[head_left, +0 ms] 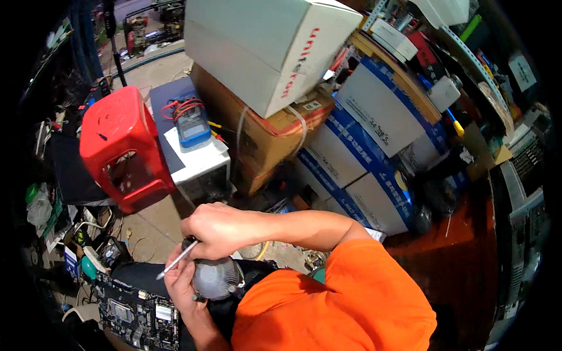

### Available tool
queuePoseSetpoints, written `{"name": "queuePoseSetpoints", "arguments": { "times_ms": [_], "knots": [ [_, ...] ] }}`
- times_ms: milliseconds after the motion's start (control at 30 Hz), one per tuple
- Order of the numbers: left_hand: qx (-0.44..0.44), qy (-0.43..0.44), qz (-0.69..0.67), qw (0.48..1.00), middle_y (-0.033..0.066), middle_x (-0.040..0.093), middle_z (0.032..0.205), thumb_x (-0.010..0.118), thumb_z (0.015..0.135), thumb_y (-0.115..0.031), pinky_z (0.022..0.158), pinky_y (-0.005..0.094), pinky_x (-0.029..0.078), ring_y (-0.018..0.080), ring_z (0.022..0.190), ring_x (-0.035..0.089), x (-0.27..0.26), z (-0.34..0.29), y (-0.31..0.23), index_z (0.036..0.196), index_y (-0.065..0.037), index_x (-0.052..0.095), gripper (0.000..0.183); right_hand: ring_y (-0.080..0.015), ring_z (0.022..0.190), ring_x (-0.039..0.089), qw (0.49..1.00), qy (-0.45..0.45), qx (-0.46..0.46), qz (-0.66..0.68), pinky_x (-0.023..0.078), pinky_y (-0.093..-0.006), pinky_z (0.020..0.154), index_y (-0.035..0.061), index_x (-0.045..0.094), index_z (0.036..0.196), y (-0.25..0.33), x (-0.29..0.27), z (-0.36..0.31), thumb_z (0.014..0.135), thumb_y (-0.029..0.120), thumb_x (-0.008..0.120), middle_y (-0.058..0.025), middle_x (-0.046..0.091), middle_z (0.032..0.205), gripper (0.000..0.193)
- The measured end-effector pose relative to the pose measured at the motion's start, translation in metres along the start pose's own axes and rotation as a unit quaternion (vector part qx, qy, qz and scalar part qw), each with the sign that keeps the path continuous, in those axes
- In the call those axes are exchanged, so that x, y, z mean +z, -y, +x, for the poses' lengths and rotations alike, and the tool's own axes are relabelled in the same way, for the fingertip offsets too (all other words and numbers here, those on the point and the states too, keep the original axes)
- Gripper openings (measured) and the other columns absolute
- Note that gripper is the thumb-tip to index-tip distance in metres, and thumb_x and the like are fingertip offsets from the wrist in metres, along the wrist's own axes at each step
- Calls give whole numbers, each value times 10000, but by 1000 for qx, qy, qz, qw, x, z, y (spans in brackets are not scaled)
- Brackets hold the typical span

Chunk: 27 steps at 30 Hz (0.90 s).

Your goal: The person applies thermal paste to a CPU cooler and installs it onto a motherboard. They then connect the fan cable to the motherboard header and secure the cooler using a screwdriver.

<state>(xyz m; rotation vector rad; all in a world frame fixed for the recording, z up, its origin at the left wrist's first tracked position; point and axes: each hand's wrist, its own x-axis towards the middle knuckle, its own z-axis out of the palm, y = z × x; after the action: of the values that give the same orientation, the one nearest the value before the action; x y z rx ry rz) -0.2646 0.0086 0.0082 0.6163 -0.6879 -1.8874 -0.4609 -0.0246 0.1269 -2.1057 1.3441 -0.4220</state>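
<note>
From my remote seat I count one heat sink (215, 282), one rod (177, 261), one circuit board (138, 332), one stool (120, 126), one meter (193, 130). Heat sink sits just right of the left hand (184, 288), which grips its side; right hand (218, 231), above, is curled round the rod (pale, slanting down-left). Red lettering on the white carton (246, 55); dark print on at least three blue-and-white cartons (377, 202).

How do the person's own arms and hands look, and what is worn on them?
The right hand and left hand wear no gloves, and no watch or band shows. A plain, short orange sleeve leaves the right forearm bare; no left sleeve can be made out.
</note>
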Motion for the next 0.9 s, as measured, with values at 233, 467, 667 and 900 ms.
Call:
{"name": "queuePoseSetpoints", "arguments": {
  "times_ms": [233, 467, 667, 900],
  "knots": [
    [-67, 49, -69, 994, 201, 508, 1432, 614, 912, 23, 995, 366, 512, 220, 1112, 626, 11, 9, 12, 1332, 10, 552, 425, -161, 807, 678, 956, -250, 107, 113, 546, -319, 731, 5, 698, 1037, -52, -45, -107, 827, 221, 766, -83, 716, 878, 309],
    [-101, -7, -86, 991, 181, 559, 1386, 605, 931, 14, 943, 369, 549, 205, 1068, 649, 11, 11, 17, 1255, 10, 605, 323, -213, 851, 670, 716, -505, 477, -65, 517, -336, 761, -12, 713, 1014, -183, -139, -315, 805, 292, 750, -128, 719, 917, 370],
    [-97, -10, -65, 993, 174, 586, 1351, 613, 932, 5, 922, 366, 561, 207, 1063, 651, 13, 5, 21, 1218, 35, 612, 287, -365, 883, 682, 713, -421, 492, -270, 512, -426, 798, -35, 706, 1053, -267, -147, -357, 790, 385, 729, -236, 704, 945, 496],
    [-101, -26, -74, 992, 175, 579, 1353, 616, 933, 1, 914, 373, 565, 206, 1066, 647, 15, 2, 21, 1203, 43, 614, 273, -368, 936, 679, 736, -435, 439, -275, 516, -415, 842, -26, 682, 1091, -301, -132, -354, 792, 310, 762, -239, 691, 1054, 457]
  ]
}}
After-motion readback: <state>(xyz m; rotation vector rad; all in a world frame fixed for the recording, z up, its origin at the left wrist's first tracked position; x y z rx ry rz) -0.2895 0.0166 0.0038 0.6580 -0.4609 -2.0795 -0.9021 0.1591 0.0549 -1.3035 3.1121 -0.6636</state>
